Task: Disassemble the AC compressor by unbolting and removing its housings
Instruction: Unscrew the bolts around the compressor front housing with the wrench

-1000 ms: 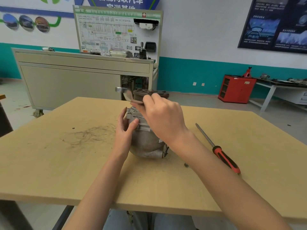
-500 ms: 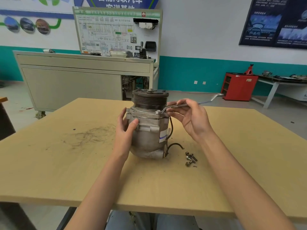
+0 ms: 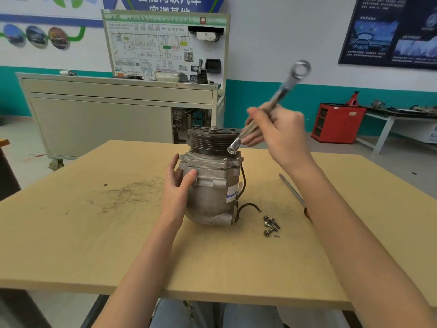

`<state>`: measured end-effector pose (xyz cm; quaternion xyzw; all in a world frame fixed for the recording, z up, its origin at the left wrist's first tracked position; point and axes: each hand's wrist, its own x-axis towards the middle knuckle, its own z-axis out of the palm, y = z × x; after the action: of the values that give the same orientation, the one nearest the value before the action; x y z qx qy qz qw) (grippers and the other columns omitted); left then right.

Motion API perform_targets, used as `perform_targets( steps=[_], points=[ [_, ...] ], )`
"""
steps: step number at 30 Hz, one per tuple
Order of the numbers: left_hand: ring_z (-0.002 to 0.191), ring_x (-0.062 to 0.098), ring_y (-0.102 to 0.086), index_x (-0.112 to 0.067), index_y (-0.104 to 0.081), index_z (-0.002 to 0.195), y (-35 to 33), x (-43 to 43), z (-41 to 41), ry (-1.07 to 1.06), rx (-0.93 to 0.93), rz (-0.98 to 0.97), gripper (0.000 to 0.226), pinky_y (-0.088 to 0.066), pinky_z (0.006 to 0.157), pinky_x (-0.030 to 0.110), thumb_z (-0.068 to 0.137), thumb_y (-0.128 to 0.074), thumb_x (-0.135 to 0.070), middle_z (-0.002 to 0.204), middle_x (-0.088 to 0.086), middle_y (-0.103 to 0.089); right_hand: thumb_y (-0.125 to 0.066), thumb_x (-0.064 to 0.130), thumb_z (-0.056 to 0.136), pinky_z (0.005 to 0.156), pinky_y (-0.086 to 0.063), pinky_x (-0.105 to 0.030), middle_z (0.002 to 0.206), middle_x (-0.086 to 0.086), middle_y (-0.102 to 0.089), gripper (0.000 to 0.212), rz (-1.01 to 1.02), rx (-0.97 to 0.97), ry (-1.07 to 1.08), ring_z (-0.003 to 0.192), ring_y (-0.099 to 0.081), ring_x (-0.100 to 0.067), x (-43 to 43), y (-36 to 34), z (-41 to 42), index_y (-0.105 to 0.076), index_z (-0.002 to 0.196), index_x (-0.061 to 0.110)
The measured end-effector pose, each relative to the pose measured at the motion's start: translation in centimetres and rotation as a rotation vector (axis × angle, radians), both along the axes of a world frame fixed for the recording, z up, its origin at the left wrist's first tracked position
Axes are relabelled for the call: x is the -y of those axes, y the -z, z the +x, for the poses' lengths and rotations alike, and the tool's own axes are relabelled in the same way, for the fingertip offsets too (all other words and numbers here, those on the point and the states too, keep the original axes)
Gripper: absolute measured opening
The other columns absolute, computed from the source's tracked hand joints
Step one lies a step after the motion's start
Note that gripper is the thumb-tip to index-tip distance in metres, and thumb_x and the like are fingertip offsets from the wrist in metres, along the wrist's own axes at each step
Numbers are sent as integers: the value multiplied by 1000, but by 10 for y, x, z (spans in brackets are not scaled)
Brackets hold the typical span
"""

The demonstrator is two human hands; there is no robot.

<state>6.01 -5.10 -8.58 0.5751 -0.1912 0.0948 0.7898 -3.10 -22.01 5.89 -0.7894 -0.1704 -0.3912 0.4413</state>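
Workshop room, teal band along the wall, a wiring training board (image 3: 165,43) mounted on a grey cabinet (image 3: 106,114) behind, and a red cabinet (image 3: 338,121) to the right. You sit at a tan wooden table (image 3: 94,245) marked with dark scribbles (image 3: 132,192). The AC compressor (image 3: 210,190) stands upright near the table's middle, its grooved pulley (image 3: 212,140) on top. A black wire (image 3: 248,205) loops from its right side down to the table. Your left hand (image 3: 177,185) grips the compressor's left flank below the bolted flange, with the thumb across the front and the fingers wrapped behind. Your right hand (image 3: 281,136) is raised above and to the right of the pulley, fingers curled round the shank of a double ring wrench (image 3: 269,102). The wrench tilts steeply, one ring high in the air, the other low beside the pulley and just above the flange's right corner; whether it touches the compressor cannot be told. Three loose bolts (image 3: 270,224) lie together on the table near the compressor's right base. A screwdriver (image 3: 293,195) lies further right, its red handle mostly hidden behind your right forearm.
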Motion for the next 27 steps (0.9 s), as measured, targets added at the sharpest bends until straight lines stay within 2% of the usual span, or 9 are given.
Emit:
perform_targets(
  steps=[3,6,9,13,17,20,22,24,27],
  points=[
    [104,-8,-60,-33,-37,139,0,0,0,-4,9,-19,68,-47,78,7,77,-62,-37,122,-13,-59,-50,27,95,60,-57,-32,71,-12,-67,27,-483,58,167,60,-68,-20,-26,-13,-4,-63,91,3],
    [105,-7,-61,-32,-37,140,0,0,0,-4,15,-22,67,-48,77,8,78,-62,-37,122,-13,-59,-42,38,98,73,-52,-39,82,-10,-68,37,-829,77,317,75,-66,-27,-42,-13,-2,-60,102,6],
    [105,-6,-61,-33,-37,139,0,0,-1,-10,15,-20,65,-48,77,9,78,-62,-37,121,-14,-60,-39,40,99,66,-49,-37,82,-10,-68,39,-950,181,397,75,-66,-31,-50,-6,-2,-60,100,6],
    [105,-10,-59,-28,-36,141,0,2,-2,-34,16,5,61,-47,77,6,85,-62,-31,125,-8,-58,-60,31,90,41,-42,-27,59,-7,-63,29,-990,416,447,46,-61,-26,-64,10,-5,-64,76,6],
    [125,-1,-47,-21,-33,147,1,2,-3,-95,20,67,65,-41,91,10,89,-59,-35,139,-4,-51,-66,20,85,38,-39,-21,61,0,-63,11,-1140,475,595,46,-60,-12,-76,29,-4,-66,75,14],
    [105,-15,-56,-22,-34,146,1,2,-3,-81,19,60,54,-44,78,3,96,-56,-21,125,-11,-57,-66,15,84,37,-39,-22,61,-4,-62,11,-987,540,534,46,-60,-16,-68,31,-2,-66,75,9],
    [100,-16,-58,-25,-34,144,0,1,-2,-52,11,37,56,-44,75,3,94,-59,-22,122,-12,-57,-59,17,88,39,-43,-24,65,-7,-63,19,-798,579,372,48,-60,-19,-50,38,-1,-65,77,3],
    [103,-10,-59,-29,-35,143,0,1,-2,-25,-7,5,66,-47,76,6,84,-65,-33,124,-10,-58,-46,22,95,53,-52,-19,76,-5,-68,28,-374,401,100,60,-66,-17,-24,50,-5,-65,84,4],
    [102,-10,-59,-36,-35,140,-3,2,-4,-30,-16,15,69,-47,74,6,76,-61,-43,125,-12,-57,-35,13,97,71,-57,-30,88,-11,-72,31,498,-142,-433,80,-70,-25,5,59,1,-61,81,6]
  ],
)
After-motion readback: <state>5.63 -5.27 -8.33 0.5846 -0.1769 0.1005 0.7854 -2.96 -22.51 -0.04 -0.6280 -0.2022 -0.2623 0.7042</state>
